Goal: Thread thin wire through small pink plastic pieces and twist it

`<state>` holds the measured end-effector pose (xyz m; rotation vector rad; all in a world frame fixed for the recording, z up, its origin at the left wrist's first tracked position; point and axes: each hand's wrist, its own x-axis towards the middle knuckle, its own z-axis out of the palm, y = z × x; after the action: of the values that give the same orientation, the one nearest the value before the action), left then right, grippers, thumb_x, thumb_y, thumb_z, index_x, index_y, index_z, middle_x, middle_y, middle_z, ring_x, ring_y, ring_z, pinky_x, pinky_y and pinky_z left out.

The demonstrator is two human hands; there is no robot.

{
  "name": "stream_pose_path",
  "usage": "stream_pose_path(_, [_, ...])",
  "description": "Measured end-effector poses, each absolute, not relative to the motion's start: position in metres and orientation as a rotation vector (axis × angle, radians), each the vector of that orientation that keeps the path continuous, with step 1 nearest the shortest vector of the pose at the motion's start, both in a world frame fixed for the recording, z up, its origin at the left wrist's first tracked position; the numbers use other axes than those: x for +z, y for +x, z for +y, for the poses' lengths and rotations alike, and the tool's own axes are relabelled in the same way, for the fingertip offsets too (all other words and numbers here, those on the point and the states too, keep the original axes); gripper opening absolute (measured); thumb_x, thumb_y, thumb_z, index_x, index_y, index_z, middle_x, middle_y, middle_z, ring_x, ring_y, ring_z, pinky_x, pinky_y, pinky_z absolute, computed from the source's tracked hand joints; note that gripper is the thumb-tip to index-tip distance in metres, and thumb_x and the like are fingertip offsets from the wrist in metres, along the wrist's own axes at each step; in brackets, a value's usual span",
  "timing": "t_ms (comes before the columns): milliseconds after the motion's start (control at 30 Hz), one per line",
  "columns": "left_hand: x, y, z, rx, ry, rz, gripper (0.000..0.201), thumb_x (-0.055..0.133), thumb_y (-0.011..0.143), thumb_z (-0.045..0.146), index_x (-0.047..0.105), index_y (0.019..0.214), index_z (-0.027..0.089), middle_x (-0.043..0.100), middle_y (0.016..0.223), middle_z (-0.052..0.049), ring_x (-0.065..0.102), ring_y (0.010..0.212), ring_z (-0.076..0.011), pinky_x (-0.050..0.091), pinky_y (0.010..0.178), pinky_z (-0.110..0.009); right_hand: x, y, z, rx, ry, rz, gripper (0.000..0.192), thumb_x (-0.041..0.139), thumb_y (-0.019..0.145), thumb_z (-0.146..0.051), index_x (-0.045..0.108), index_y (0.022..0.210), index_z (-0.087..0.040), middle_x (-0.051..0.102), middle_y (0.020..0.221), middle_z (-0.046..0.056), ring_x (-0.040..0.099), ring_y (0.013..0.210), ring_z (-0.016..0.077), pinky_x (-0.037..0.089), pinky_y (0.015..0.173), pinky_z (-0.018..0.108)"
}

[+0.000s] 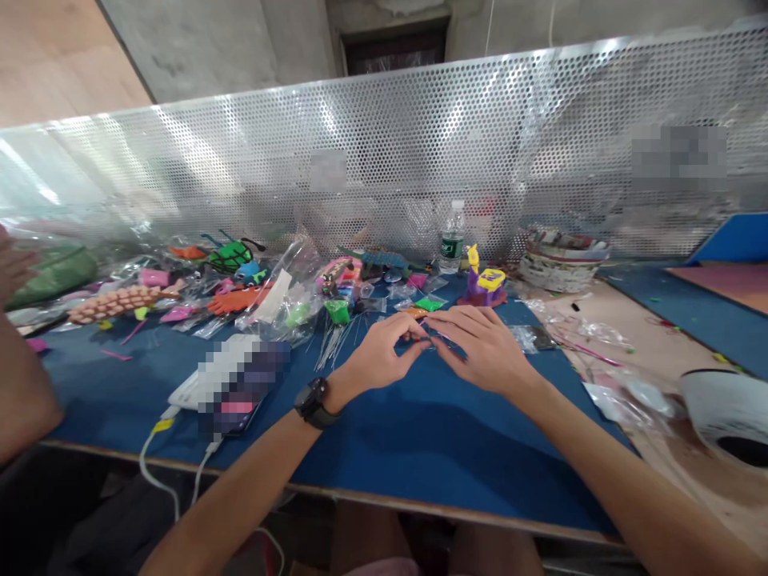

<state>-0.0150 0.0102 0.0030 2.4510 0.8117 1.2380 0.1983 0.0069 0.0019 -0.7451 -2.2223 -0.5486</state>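
My left hand [389, 350], with a dark watch on its wrist, is closed in a pinch above the blue tabletop [414, 436]. My right hand [483, 346] meets it fingertip to fingertip, also pinching. Whatever lies between the fingers is too small and too hidden to name. Just beyond the fingers are a green packet [430, 304] and an orange piece [414, 313]. Thin wires [337, 344] fan out left of my left hand, below a green lump [338, 310]. A purple and yellow clay figure [483, 282] stands behind my right hand.
A phone [249, 400] and a white power bank [207, 376] with cables sit at left. Clay models, including a scaly brown one [123, 302], and plastic bags crowd the back. A water bottle [452, 240], a paper-covered basket [561, 264] and a white container [729, 408] stand rightward. Another person's arm [24, 384] is at far left.
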Motion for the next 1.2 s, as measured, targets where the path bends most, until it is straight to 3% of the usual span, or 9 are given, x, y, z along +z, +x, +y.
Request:
stream_pose_path(267, [0.0027,-0.0155,0.0104,1.219,2.443,0.812,0.008,0.058,0.093,0.025,0.061,0.088,0.019,0.063,0.084,-0.004,0.057,0.077,-0.0158,0.045,0.072,-0.029,0.0012,0.1979,0.0062,-0.444,-0.780,-2.242,0.024,0.053,0.099,-0.026,0.069,0.116,-0.022,0.074,0.116,0.005,0.063,0.106,0.0220,0.042,0.087,0.037])
stream_pose_path(467, [0.0003,-0.0158,0.0114,1.214,2.464,0.845,0.010,0.057,0.094,0.028,0.062,0.090,0.020,0.062,0.083,-0.004,0.056,0.078,-0.0166,0.045,0.074,-0.030,-0.0007,0.1969,0.0080,-0.161,-0.825,-2.244,0.024,0.049,0.101,-0.027,0.072,0.106,-0.025,0.076,0.106,0.004,0.062,0.106,0.0215,0.042,0.087,0.038])
stream_pose_path(600, [-0.0018,-0.0155,0.0129,1.231,2.451,0.847,0.010,0.060,0.092,0.025,0.065,0.099,0.020,0.064,0.088,-0.005,0.058,0.080,-0.0166,0.046,0.076,-0.030,-0.0036,0.1955,0.0097,-0.070,-0.868,-2.225,0.023,0.048,0.102,-0.030,0.070,0.106,-0.025,0.075,0.104,0.004,0.063,0.103,0.0217,0.044,0.087,0.039])
stream_pose_path(733, [-0.0019,-0.0145,0.0133,1.264,2.440,0.846,0.013,0.060,0.091,0.023,0.067,0.102,0.019,0.066,0.091,-0.006,0.059,0.081,-0.0167,0.048,0.077,-0.031,-0.0065,0.1938,0.0105,-0.122,-0.904,-2.175,0.024,0.048,0.102,-0.032,0.066,0.113,-0.024,0.074,0.107,0.007,0.065,0.101,0.0231,0.046,0.088,0.040])
stream_pose_path(1200, [0.0017,-0.0136,0.0134,1.185,2.307,0.986,0.013,0.058,0.092,0.024,0.069,0.093,0.017,0.069,0.086,-0.006,0.061,0.076,-0.0163,0.047,0.072,-0.029,-0.0027,0.1941,0.0111,-0.426,-0.852,-2.216,0.022,0.049,0.102,-0.028,0.070,0.100,-0.021,0.076,0.097,0.004,0.063,0.091,0.0194,0.040,0.079,0.034])
